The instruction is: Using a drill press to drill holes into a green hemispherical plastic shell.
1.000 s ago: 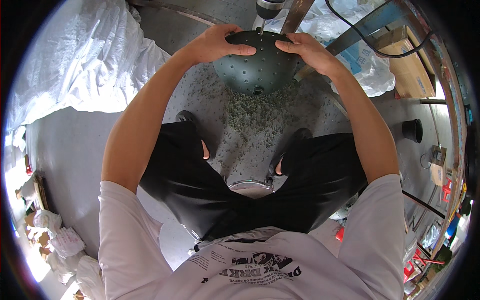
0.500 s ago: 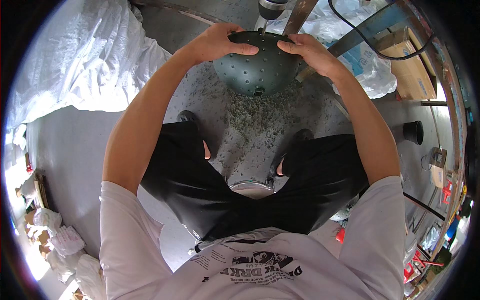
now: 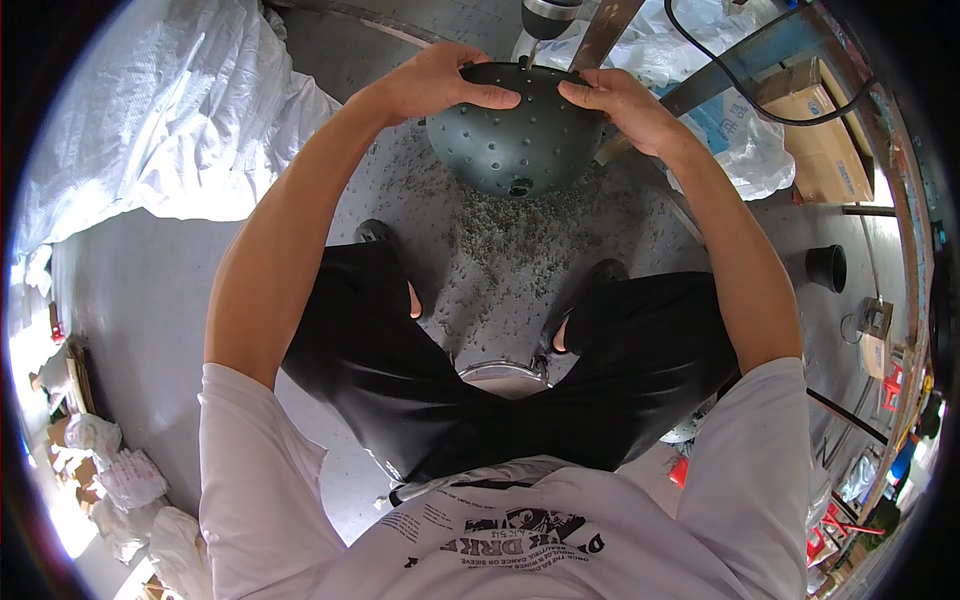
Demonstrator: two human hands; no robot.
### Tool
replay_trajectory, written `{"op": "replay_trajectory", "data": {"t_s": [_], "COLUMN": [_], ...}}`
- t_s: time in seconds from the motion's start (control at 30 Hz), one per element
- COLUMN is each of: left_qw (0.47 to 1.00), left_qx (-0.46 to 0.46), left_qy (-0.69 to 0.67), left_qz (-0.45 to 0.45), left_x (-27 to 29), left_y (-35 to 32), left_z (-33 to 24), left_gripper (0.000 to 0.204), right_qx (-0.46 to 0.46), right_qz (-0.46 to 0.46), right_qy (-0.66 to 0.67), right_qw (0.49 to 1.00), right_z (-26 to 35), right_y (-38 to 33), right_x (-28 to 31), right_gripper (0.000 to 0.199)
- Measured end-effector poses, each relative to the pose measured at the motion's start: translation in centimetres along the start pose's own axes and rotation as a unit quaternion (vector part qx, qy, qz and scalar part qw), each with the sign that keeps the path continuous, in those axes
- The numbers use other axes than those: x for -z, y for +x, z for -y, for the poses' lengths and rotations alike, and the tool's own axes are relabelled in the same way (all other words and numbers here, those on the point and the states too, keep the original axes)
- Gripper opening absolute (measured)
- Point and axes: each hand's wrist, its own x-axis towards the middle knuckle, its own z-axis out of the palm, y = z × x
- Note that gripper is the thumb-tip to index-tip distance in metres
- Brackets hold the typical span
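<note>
A dark green, rounded bowl-like shell (image 3: 515, 145) with small dimples or holes over its surface is held out ahead of me. My left hand (image 3: 455, 82) grips its upper left rim, thumb on the outside and fingers round the far side. On the upper right rim my right hand (image 3: 615, 98) holds it the same way. Between the hands, a drill chuck (image 3: 548, 18) with a slim bit comes down at the shell's far rim. A short dark round fitting (image 3: 520, 187) sticks out of the shell's near side. The fingertips behind the rim are hidden.
Shavings (image 3: 510, 235) lie scattered on the grey floor below the shell. A large white sheet (image 3: 170, 120) is heaped at left. At right are a metal frame beam (image 3: 740, 65), a black cable (image 3: 735, 85), a cardboard box (image 3: 820, 130) and a black cup (image 3: 826, 267).
The shell and both hands sit almost where they were, with only a very slight shift in the picture. Both hands keep their hold, and the drill chuck remains at the far rim.
</note>
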Motion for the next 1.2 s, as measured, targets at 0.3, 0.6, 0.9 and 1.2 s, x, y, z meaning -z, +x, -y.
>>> {"op": "replay_trajectory", "data": {"t_s": [0.3,0.6,0.9,1.2], "left_qw": [0.998,0.998,0.995,0.992], "left_qx": [-0.02,0.034,-0.009,0.013], "left_qy": [-0.065,0.034,0.047,0.022], "left_qz": [-0.002,0.036,0.089,0.12], "left_x": [0.8,-1.6,-1.8,-0.9], "left_y": [1.1,1.3,0.2,-0.7], "left_z": [-2.0,1.8,0.4,1.5], "left_gripper": [0.069,0.064,0.063,0.058], "right_qx": [0.007,0.0,-0.002,0.061], "right_qz": [-0.025,0.023,0.05,0.053], "right_qy": [0.087,-0.073,-0.146,-0.031], "right_qw": [0.996,0.997,0.988,0.996], "right_z": [-0.3,-2.5,-1.4,-2.6], "right_y": [0.1,0.9,-0.2,-0.5], "right_x": [1.6,0.0,-0.9,-0.5], "right_gripper": [0.051,0.058,0.053,0.053]}}
